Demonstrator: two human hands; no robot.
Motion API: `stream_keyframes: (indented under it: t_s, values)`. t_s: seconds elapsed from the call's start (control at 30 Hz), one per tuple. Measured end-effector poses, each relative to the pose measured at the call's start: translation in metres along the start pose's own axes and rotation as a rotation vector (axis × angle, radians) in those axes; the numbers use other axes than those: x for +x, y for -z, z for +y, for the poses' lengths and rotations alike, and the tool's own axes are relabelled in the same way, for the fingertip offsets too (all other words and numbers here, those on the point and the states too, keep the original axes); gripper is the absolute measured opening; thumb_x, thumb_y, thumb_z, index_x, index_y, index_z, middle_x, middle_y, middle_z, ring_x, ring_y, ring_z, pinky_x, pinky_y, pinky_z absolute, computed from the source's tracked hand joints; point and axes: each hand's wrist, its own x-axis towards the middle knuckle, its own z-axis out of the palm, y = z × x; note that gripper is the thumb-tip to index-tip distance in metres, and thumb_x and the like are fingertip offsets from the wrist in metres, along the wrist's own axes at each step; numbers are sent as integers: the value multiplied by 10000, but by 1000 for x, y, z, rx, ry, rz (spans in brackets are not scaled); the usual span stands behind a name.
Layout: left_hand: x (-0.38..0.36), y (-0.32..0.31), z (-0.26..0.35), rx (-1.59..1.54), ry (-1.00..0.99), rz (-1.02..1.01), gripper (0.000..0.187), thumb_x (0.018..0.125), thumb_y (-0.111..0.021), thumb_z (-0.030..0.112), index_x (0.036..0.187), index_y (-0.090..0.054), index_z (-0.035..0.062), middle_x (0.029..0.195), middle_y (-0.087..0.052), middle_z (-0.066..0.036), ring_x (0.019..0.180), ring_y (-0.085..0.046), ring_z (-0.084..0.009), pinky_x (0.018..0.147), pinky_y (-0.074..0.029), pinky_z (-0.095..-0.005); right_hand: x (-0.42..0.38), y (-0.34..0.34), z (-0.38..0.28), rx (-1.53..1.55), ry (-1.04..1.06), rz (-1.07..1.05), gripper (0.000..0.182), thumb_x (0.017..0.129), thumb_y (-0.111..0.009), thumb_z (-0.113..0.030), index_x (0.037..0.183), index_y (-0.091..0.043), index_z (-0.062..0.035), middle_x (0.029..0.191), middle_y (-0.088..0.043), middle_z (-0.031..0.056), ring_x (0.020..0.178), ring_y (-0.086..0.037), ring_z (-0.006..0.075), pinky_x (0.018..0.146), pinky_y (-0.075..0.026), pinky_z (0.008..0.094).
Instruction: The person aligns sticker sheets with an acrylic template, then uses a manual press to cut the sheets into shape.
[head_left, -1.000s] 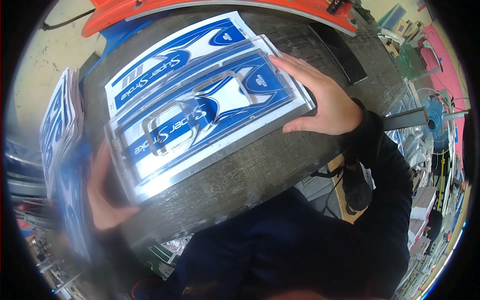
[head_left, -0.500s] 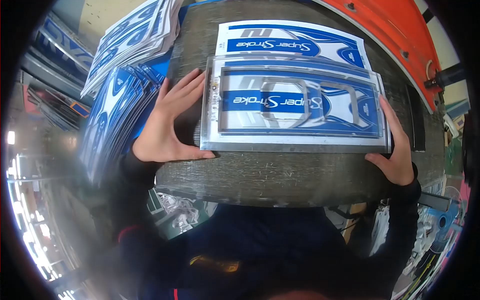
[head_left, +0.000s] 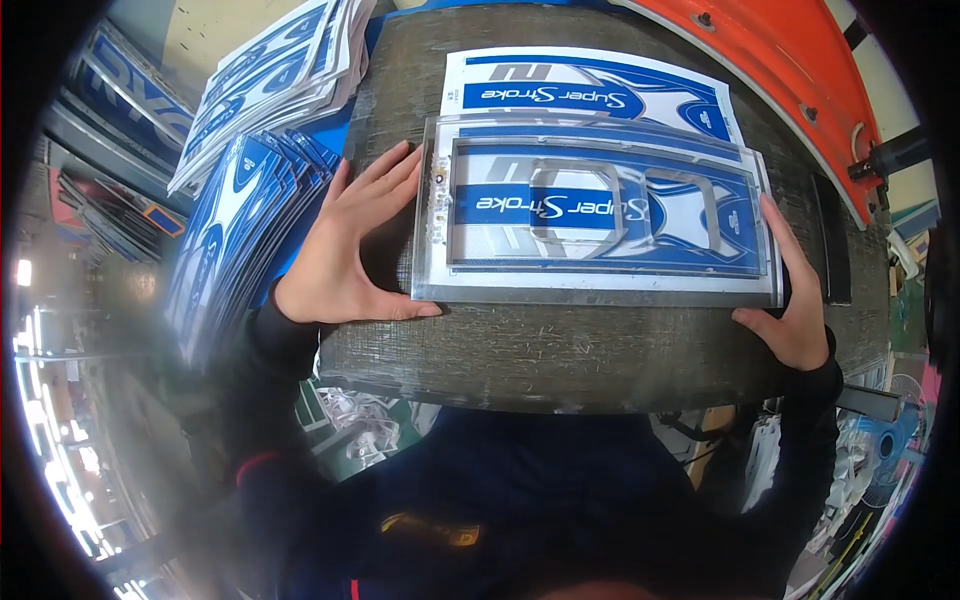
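Observation:
A clear plastic cutting die (head_left: 600,285), a thick see-through frame with inner cut-outs, lies flat over blue and white "Super Stroke" printed sheets (head_left: 540,95). One print shows through it, and another extends beyond its far edge. My left hand (head_left: 345,250) grips the die's left end, fingers spread along the side and thumb at the near corner. At the opposite end, my right hand (head_left: 795,300) holds the right edge between fingers and thumb. Part of the right fingers is hidden at the die's side.
The dark, scratched work board (head_left: 560,360) lies beneath. To its left are a fanned stack of cut blue prints (head_left: 230,220) and a pile of white-bordered printed sheets (head_left: 270,75). An orange machine part (head_left: 790,80) curves along the far right.
The view has shifted slightly at the left. Both hands keep the same hold on the die, with no clear movement of the die over the print.

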Motion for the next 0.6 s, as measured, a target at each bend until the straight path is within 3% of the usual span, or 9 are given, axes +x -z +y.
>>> stream_keyframes:
  t_s: [0.2,0.27,0.33,0.4,0.5,0.57,0.6]
  values:
    - [-1,1,5,24,13,-18,1255,560,-893,596,1516,-376,-32,1580,-369,-230,1512,-261,-386,1172,-80,-685,0,4,-1,13,39,-1,1045,730,-849,-415,1546,-340,-6,1560,-395,226,1474,-352,341,1195,-275,417]
    - [1,3,5,37,4,2,1264,557,-891,598,1517,-369,-37,1581,-364,-233,1512,-259,-387,1174,-84,-680,5,15,2,410,27,220,885,852,-755,-370,1546,-342,-8,1559,-393,210,1477,-335,330,1203,-254,406]
    - [-2,2,4,-22,-17,25,1310,533,-897,608,1532,-339,-30,1586,-353,-233,1509,-262,-394,1180,-91,-666,21,44,12,66,-41,812,698,957,-635,-297,1536,-365,-16,1560,-379,203,1459,-352,316,1198,-256,399]
    - [-4,3,1,-82,-19,58,1283,594,-848,641,1553,-302,-13,1607,-314,-228,1513,-251,-391,1186,-83,-654,39,95,59,3,-44,1250,612,1011,-562,-274,1507,-377,34,1545,-377,221,1444,-371,316,1192,-267,401]
    - [-8,-1,-9,-210,-46,79,1097,782,-697,640,1568,-277,2,1639,-248,-211,1525,-217,-378,1187,-63,-648,64,168,108,93,-34,1209,541,988,-614,-247,1418,-482,54,1455,-486,226,1425,-408,307,1177,-292,390]
    - [-8,-2,-10,-202,-60,87,1088,787,-699,630,1567,-277,0,1636,-258,-211,1523,-220,-378,1187,-65,-648,90,184,101,703,101,973,392,947,-671,-191,1247,-591,46,1181,-648,162,1196,-587,270,1034,-437,359]
    - [-10,-1,-10,-202,-60,83,1079,792,-701,620,1566,-278,-2,1632,-267,-210,1521,-224,-378,1187,-66,-648,100,192,111,709,116,961,392,947,-671,-191,1247,-591,46,1181,-648,162,1196,-587,270,1034,-437,359]
